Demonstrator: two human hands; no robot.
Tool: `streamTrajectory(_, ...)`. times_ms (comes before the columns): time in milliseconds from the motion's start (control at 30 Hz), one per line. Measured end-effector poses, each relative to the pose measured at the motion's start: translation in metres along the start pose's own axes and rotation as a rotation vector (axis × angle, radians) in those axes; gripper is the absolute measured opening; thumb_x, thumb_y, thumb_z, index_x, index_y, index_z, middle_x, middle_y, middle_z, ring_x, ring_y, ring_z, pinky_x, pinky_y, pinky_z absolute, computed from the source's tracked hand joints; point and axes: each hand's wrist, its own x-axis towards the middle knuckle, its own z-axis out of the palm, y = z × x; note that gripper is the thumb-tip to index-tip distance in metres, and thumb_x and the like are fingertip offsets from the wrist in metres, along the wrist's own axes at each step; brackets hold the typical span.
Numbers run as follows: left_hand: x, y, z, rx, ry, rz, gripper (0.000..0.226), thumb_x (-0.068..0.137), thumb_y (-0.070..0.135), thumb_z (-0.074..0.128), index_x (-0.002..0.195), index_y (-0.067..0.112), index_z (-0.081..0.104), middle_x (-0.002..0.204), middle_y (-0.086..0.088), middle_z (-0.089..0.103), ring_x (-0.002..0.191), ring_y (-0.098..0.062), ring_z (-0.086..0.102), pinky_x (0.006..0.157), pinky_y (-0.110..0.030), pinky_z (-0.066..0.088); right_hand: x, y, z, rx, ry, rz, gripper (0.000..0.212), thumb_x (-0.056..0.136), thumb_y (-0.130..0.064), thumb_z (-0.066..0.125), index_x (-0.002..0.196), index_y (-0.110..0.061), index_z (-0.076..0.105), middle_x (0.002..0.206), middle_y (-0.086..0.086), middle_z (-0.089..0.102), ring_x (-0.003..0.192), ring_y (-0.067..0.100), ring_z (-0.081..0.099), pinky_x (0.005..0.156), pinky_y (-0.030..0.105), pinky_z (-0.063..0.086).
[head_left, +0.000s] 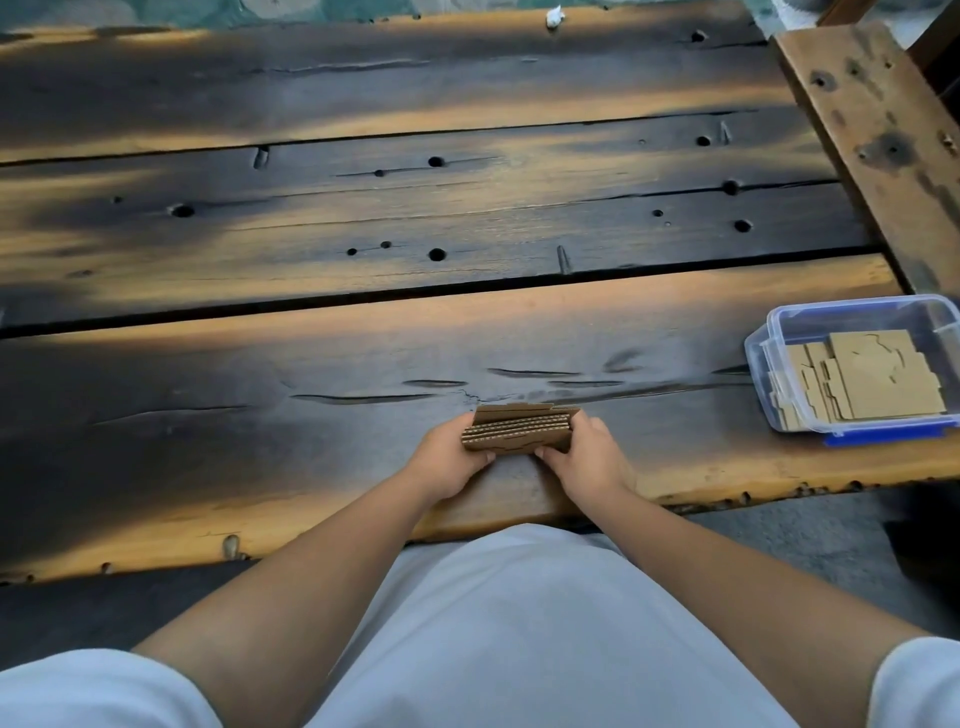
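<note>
The dark plank bench (363, 218) carries a clear plastic tub (769, 364) of cardboard pieces (862, 379) at three o'clock. At six o'clock, left hand (449, 457) and right hand (584, 454) grip a cardboard stack (519, 428) by its ends.

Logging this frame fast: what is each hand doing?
Left hand: grips the left end of the cardboard stack.
Right hand: grips the stack's right end.

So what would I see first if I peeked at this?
The left hand and right hand grip a stack of cardboard pieces near the front edge of the dark, hole-dotted wooden table. At the right sits a clear plastic box holding more cardboard.
</note>
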Motion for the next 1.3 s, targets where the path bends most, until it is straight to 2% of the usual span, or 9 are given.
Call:
streamTrajectory(133, 0.001, -0.001, 0.000, 0.024, 0.009, -0.003, 0.037, 0.080, 0.015, 0.071, 0.115, 0.027, 0.064, 0.115, 0.002, 0.069, 0.108, -0.019, 0.060, 0.094, -0.029, 0.045, 0.009, 0.008, -0.007, 0.142, -0.120, -0.110, 0.038, 0.084, -0.017, 0.065, 0.119, -0.016, 0.050, 0.120, 0.009, 0.053, 0.113, 0.027, 0.052, 0.093, 0.036, 0.043)
streamTrajectory(267, 0.000, 0.000, -0.002, 0.014, -0.004, 0.001, 0.034, 0.080, 0.013, 0.071, 0.111, 0.027, 0.067, 0.112, 0.006, 0.070, 0.106, -0.016, 0.061, 0.091, -0.025, 0.044, 0.010, 0.010, -0.031, 0.488, -0.203, -0.142, 0.048, 0.088, 0.001, 0.054, 0.128, -0.026, 0.049, 0.122, -0.006, 0.055, 0.113, 0.006, 0.050, 0.092, 0.020, 0.036)
streamTrajectory(400, -0.001, 0.003, -0.004, 0.015, -0.028, 0.029, 0.035, 0.081, 0.012, 0.070, 0.112, 0.027, 0.067, 0.113, 0.007, 0.069, 0.107, -0.014, 0.060, 0.091, -0.023, 0.043, 0.013, 0.010, -0.046, 0.425, -0.259, -0.225, 0.021, 0.091, -0.005, 0.055, 0.104, -0.020, 0.062, 0.105, -0.001, 0.068, 0.099, 0.013, 0.061, 0.093, 0.032, 0.044)
streamTrajectory(533, -0.003, 0.007, -0.006, 0.026, -0.039, 0.043, 0.033, 0.082, 0.011, 0.068, 0.112, 0.024, 0.066, 0.115, 0.005, 0.069, 0.107, -0.013, 0.059, 0.094, -0.027, 0.044, 0.013, 0.011, -0.053, 0.417, -0.258, -0.240, 0.018, 0.088, -0.004, 0.059, 0.088, -0.023, 0.060, 0.092, 0.001, 0.067, 0.088, 0.017, 0.059, 0.082, 0.028, 0.044)
streamTrajectory(633, -0.003, 0.009, -0.007, 0.030, -0.053, 0.045, 0.031, 0.083, 0.009, 0.068, 0.112, 0.020, 0.067, 0.114, 0.004, 0.069, 0.106, -0.012, 0.059, 0.093, -0.027, 0.044, 0.013, 0.011, -0.060, 0.476, -0.270, -0.245, 0.021, 0.087, -0.002, 0.061, 0.084, -0.023, 0.059, 0.084, -0.002, 0.065, 0.078, 0.013, 0.056, 0.074, 0.025, 0.043)
streamTrajectory(767, -0.003, 0.009, -0.007, 0.059, -0.022, -0.021, 0.008, 0.082, 0.012, 0.069, 0.086, 0.013, 0.062, 0.090, -0.004, 0.068, 0.089, -0.022, 0.060, 0.075, -0.030, 0.043, 0.019, 0.010, -0.077, 0.458, -0.244, -0.277, 0.008, 0.090, -0.009, 0.061, 0.097, -0.013, 0.061, 0.097, 0.012, 0.066, 0.089, 0.029, 0.059, 0.085, 0.039, 0.046)
streamTrajectory(900, -0.004, 0.009, -0.006, 0.073, 0.000, -0.064, 0.019, 0.082, 0.017, 0.069, 0.083, 0.007, 0.053, 0.085, -0.011, 0.064, 0.083, -0.026, 0.057, 0.072, -0.036, 0.043, 0.029, 0.005, -0.100, 0.298, -0.108, -0.400, 0.011, 0.092, -0.022, 0.059, 0.080, -0.022, 0.058, 0.074, -0.005, 0.056, 0.068, 0.010, 0.048, 0.065, 0.032, 0.039)
streamTrajectory(1167, -0.007, 0.008, 0.000, 0.101, 0.069, -0.086, 0.030, 0.079, 0.022, 0.072, 0.077, 0.027, 0.042, 0.085, 0.002, 0.059, 0.083, -0.021, 0.053, 0.066, -0.033, 0.036, 0.049, -0.045, -0.092, -0.089, -0.174, -0.699, 0.020, 0.097, -0.020, 0.049, 0.109, -0.011, 0.062, 0.098, 0.004, 0.061, 0.097, 0.023, 0.053, 0.079, 0.030, 0.037)
streamTrajectory(1300, -0.008, 0.007, 0.004, 0.103, 0.110, -0.123, 0.034, 0.076, 0.027, 0.074, 0.086, 0.022, 0.042, 0.098, -0.007, 0.058, 0.093, -0.028, 0.055, 0.078, -0.038, 0.044, 0.045, -0.062, -0.074, -0.197, -0.268, -0.781, 0.022, 0.097, -0.025, 0.047, 0.111, -0.015, 0.060, 0.106, 0.009, 0.063, 0.101, 0.026, 0.056, 0.085, 0.036, 0.043)
